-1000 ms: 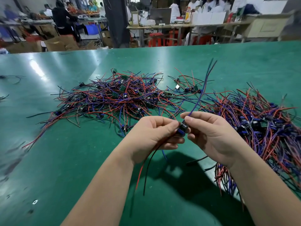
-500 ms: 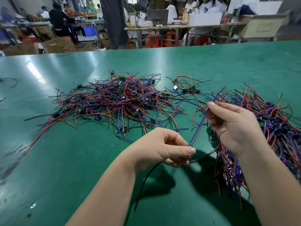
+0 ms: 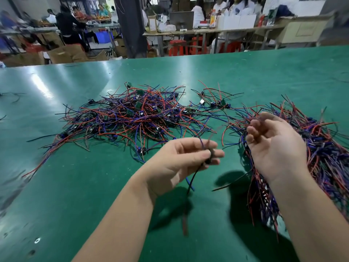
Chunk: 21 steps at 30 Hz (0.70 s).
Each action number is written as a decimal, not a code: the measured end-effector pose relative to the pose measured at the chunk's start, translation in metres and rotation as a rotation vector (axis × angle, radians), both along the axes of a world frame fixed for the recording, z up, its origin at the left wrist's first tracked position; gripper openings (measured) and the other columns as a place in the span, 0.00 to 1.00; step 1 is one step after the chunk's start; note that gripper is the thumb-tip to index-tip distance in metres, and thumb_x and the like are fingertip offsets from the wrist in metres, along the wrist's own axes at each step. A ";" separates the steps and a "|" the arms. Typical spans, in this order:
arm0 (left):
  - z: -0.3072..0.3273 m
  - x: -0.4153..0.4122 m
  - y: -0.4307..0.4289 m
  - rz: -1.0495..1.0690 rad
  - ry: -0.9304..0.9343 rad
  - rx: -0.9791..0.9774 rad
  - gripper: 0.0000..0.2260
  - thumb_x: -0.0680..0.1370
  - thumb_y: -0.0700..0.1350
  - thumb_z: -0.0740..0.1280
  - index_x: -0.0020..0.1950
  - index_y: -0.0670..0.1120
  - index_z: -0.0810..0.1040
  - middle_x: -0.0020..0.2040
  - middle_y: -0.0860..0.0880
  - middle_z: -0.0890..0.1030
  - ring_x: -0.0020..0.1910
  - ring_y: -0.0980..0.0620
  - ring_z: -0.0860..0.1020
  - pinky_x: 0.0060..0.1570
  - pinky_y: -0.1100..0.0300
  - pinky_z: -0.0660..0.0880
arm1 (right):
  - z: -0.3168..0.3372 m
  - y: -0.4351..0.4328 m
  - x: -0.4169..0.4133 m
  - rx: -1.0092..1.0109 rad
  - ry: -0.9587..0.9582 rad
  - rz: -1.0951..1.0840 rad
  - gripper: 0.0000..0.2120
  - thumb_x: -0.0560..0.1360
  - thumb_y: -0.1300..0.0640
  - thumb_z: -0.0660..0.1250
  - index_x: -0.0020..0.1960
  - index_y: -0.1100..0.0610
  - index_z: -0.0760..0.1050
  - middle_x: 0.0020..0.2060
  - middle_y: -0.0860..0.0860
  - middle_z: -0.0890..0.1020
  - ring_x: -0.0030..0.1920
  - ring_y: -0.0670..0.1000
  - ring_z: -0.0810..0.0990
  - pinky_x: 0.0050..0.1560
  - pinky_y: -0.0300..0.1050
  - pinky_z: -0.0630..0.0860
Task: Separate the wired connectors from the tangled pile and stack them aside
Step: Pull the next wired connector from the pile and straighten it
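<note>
A worker's left hand point(image 3: 179, 161) is pinching a single wired connector point(image 3: 208, 160) between thumb and fingertips above the green table point(image 3: 75, 195), its black, blue and red leads point(image 3: 191, 178) dangling toward the near edge. The right hand point(image 3: 275, 146) is hovering just beside it, fingers loosely curled and blurred; whether it is gripping a wire cannot be told. The tangled pile point(image 3: 136, 118) is lying mid-table beyond the left hand, while the set-aside stack point(image 3: 324, 159) is running along the right, partly beneath the right forearm. Doing this step well likely means holding the piece by its body, drawing the leads straight and parallel, then laying it in line with the stack so no ends are snagging the pile. No brand, label or writing is readable; the background boxes point(image 3: 239, 20) are too blurred.
</note>
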<state>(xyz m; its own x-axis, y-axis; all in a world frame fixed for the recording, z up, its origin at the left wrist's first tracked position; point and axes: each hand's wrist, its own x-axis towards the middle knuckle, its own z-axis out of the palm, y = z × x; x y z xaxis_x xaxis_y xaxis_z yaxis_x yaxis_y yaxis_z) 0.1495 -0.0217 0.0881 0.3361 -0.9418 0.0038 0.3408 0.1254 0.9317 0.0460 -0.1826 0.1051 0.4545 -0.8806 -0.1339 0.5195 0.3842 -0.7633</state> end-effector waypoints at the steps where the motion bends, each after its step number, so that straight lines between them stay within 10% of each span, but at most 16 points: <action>1: 0.001 0.002 0.000 0.040 0.073 -0.063 0.11 0.72 0.37 0.66 0.44 0.50 0.85 0.47 0.46 0.85 0.45 0.51 0.83 0.50 0.60 0.77 | 0.000 0.003 0.001 -0.005 -0.012 0.024 0.14 0.78 0.67 0.53 0.43 0.57 0.74 0.26 0.50 0.78 0.26 0.47 0.76 0.30 0.36 0.70; 7: 0.008 0.003 -0.001 0.254 0.327 -0.381 0.15 0.56 0.47 0.82 0.39 0.50 0.83 0.48 0.46 0.85 0.33 0.57 0.79 0.34 0.67 0.75 | -0.004 0.024 0.006 -0.183 0.186 0.390 0.10 0.74 0.72 0.62 0.43 0.59 0.76 0.28 0.53 0.81 0.26 0.46 0.77 0.27 0.33 0.72; 11: 0.005 -0.003 -0.010 0.476 0.145 -0.369 0.14 0.55 0.42 0.80 0.36 0.49 0.79 0.45 0.44 0.85 0.36 0.55 0.82 0.37 0.66 0.77 | -0.007 0.044 0.006 -0.267 0.150 0.653 0.16 0.59 0.63 0.73 0.46 0.59 0.80 0.34 0.52 0.82 0.30 0.46 0.79 0.31 0.33 0.74; 17: -0.001 -0.010 -0.013 0.440 -0.241 -0.330 0.14 0.66 0.30 0.72 0.48 0.44 0.81 0.51 0.46 0.85 0.52 0.52 0.82 0.51 0.63 0.77 | -0.003 0.050 0.014 -0.047 -0.066 0.466 0.04 0.62 0.60 0.68 0.31 0.57 0.82 0.29 0.50 0.82 0.26 0.42 0.76 0.28 0.31 0.73; 21: 0.000 -0.011 -0.010 0.384 -0.176 -0.237 0.12 0.71 0.34 0.66 0.43 0.47 0.86 0.50 0.48 0.85 0.51 0.52 0.83 0.46 0.63 0.78 | -0.002 0.042 0.011 -0.037 -0.004 0.406 0.04 0.61 0.58 0.69 0.29 0.55 0.81 0.29 0.50 0.82 0.27 0.43 0.77 0.28 0.34 0.74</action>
